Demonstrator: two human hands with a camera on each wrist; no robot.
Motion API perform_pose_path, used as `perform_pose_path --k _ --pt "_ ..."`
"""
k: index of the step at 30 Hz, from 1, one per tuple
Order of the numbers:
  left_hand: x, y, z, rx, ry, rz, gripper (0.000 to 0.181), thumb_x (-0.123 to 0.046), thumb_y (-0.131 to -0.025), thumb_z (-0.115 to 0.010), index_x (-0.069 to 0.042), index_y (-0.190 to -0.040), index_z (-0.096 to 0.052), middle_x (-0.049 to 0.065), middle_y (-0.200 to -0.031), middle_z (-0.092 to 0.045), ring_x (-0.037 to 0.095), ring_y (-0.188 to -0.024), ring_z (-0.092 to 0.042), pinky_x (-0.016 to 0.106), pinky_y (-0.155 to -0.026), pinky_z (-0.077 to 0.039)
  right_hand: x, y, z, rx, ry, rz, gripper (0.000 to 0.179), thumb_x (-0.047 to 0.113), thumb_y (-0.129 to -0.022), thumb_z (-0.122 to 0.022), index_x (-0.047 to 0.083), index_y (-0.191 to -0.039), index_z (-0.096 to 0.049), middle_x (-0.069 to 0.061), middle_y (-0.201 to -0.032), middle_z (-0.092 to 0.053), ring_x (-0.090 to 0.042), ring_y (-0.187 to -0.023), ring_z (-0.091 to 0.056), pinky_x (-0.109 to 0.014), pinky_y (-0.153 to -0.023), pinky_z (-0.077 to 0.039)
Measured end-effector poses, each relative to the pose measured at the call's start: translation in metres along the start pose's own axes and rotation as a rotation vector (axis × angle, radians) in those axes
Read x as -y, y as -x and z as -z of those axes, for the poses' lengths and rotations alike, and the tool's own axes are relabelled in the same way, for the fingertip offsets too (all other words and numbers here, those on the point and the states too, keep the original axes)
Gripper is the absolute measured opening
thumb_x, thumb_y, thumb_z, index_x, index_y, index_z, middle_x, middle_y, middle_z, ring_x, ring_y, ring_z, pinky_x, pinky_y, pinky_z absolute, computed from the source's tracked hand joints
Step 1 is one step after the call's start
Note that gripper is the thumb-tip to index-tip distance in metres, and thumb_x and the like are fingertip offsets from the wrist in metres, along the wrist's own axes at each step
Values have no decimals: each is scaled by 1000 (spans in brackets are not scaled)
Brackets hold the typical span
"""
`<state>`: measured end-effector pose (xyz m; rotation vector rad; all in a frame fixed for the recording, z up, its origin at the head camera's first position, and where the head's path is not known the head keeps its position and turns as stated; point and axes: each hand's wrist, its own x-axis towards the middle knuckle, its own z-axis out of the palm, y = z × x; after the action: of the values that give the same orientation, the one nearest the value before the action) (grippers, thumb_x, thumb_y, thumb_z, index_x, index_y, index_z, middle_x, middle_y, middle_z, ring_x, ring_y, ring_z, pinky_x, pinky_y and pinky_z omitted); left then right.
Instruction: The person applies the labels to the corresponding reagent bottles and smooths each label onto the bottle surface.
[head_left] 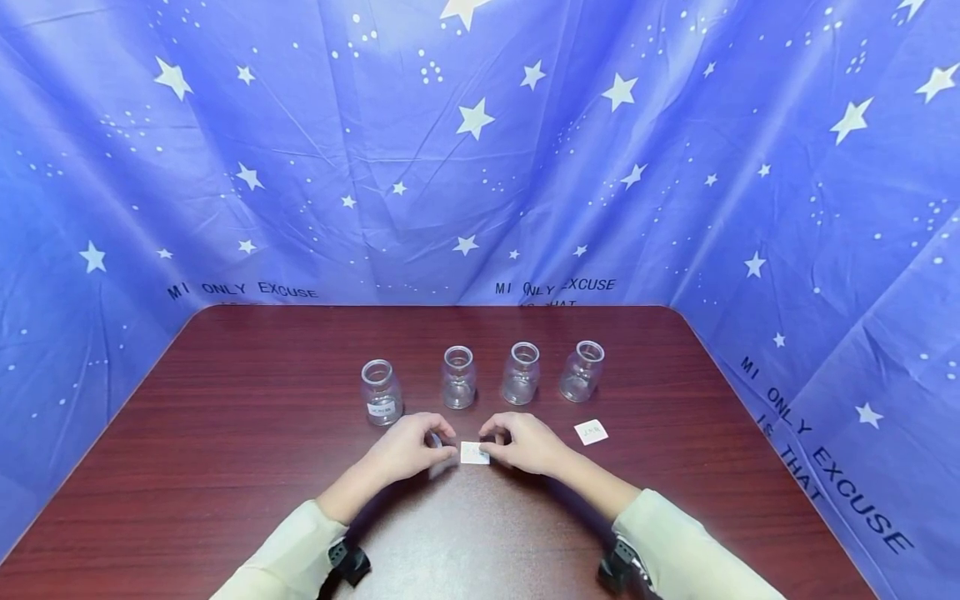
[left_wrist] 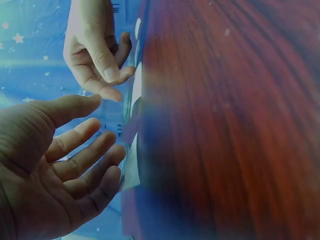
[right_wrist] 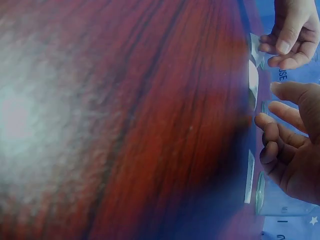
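Observation:
A small white paper label (head_left: 474, 453) with handwriting lies on the table between the two hands. My left hand (head_left: 412, 443) hovers at its left, fingers loosely bent and nothing gripped. Over the label's right edge hangs my right hand (head_left: 525, 442), its thumb and fingers apart in the right wrist view. Partly behind the left hand's fingers, another white paper (left_wrist: 131, 167) shows in the left wrist view. Beyond the left hand stands a glass jar (head_left: 381, 396) with a white label on its front. Whether any fingertip touches paper is hard to tell.
To the right of the labelled jar stand three more upright glass jars, a near one (head_left: 459, 379), a middle one (head_left: 521, 375) and a right one (head_left: 582, 372). Another handwritten label (head_left: 591, 432) lies right of my right hand. A starry blue curtain (head_left: 480, 192) surrounds the wooden table (head_left: 247, 467).

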<state>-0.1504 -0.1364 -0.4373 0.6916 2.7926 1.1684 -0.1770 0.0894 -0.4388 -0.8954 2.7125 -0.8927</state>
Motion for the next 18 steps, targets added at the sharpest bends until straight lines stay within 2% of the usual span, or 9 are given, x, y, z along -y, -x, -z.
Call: perform_pose_path --k 8,18 --pt "-8 -8 -11 47 -105 14 16 -18 -76 -74 -11 -87 -64 1 -78 -59 2 -60 -51 19 -57 -41 -3 7 0 -1 68 22 21 27 -80 -72 15 -96 -68 14 -63 -50 3 -55 -41 -17 -52 -36" --pt "-12 -13 -17 48 -210 -27 22 -19 -70 -78 -10 -84 -64 1 -81 -59 10 -71 -52 24 -63 -42 -4 10 -3 -39 139 63 23 35 -77 -74 20 -93 -67 7 -69 -54 4 -59 -40 -15 -53 -35"
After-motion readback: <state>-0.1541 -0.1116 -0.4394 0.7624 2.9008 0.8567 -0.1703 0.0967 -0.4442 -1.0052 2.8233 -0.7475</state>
